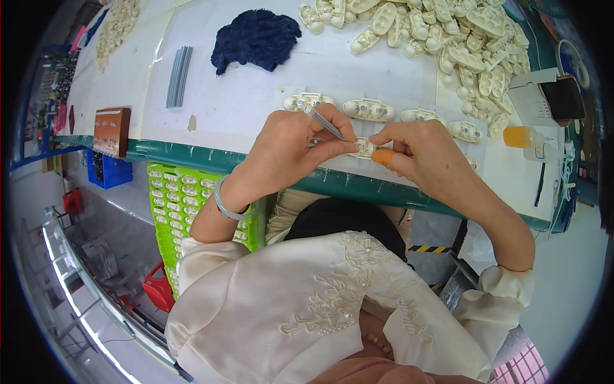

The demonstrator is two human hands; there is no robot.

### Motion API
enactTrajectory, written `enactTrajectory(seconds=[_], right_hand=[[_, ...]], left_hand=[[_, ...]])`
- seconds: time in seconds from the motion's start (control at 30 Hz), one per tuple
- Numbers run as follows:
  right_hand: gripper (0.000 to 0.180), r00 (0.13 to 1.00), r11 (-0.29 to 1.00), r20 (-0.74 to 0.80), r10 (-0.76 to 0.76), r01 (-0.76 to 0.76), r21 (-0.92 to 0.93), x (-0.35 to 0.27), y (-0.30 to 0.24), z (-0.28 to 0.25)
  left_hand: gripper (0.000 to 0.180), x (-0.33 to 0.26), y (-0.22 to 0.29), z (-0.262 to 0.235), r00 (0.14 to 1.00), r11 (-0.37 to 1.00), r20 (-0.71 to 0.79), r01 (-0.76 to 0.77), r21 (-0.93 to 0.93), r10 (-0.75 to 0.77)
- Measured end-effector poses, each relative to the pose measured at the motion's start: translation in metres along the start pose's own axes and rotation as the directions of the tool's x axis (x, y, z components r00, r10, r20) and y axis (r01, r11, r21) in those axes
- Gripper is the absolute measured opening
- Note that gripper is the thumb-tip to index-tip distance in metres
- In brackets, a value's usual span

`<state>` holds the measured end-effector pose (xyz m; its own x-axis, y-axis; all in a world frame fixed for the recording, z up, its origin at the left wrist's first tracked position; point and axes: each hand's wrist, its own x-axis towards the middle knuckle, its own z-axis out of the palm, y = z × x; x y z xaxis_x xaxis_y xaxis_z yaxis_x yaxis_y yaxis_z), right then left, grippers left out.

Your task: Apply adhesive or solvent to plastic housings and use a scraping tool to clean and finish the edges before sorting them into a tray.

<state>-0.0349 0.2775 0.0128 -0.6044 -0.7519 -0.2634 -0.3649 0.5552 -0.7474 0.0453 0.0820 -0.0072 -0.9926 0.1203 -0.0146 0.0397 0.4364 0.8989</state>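
My left hand is closed round a slim grey pen-like tool, its lower end close to a small cream plastic part. Thumb and forefinger of my right hand pinch that part from the other side; an orange finger cover is on one of its fingers. The fingertips hide much of the part. Beyond my hands stands a row of similar cream parts with small metal pieces in them, among them a left one, a middle one and a right one.
A large heap of cream parts covers the far right. Farther left lie a dark blue cloth and grey rods. A brown block sits at the left edge. A yellow-capped bottle stands right; a green tray of parts is below the table.
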Motion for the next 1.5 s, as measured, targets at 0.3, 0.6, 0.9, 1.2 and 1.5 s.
enactTrajectory(seconds=[0.3,0.6,0.9,1.2,1.5], right_hand=[[0.016,1.000,1.000,0.008,-0.005,0.005,0.011,0.001,0.003,0.001],[0.017,0.999,0.997,0.032,0.038,-0.040,0.062,0.001,0.002,0.000],[0.019,0.928,0.876,0.258,0.268,-0.346,0.336,0.007,-0.011,-0.010],[0.013,0.892,0.825,0.343,0.295,-0.419,0.379,0.020,-0.006,-0.011],[0.011,0.874,0.804,0.345,0.341,-0.462,0.375,0.021,-0.008,-0.009]], left_hand=[[0.007,0.004,-0.002,0.001,0.998,0.999,-0.051,0.040,0.004,-0.040],[0.007,0.005,0.003,0.003,0.998,0.991,0.021,-0.060,0.124,0.058],[0.013,0.008,0.005,0.010,0.986,0.969,0.004,-0.166,0.182,0.168],[0.019,0.007,0.001,0.012,0.974,0.959,-0.001,-0.222,0.178,0.226],[0.020,0.006,0.001,0.012,0.958,0.931,-0.007,-0.276,0.239,0.286]])
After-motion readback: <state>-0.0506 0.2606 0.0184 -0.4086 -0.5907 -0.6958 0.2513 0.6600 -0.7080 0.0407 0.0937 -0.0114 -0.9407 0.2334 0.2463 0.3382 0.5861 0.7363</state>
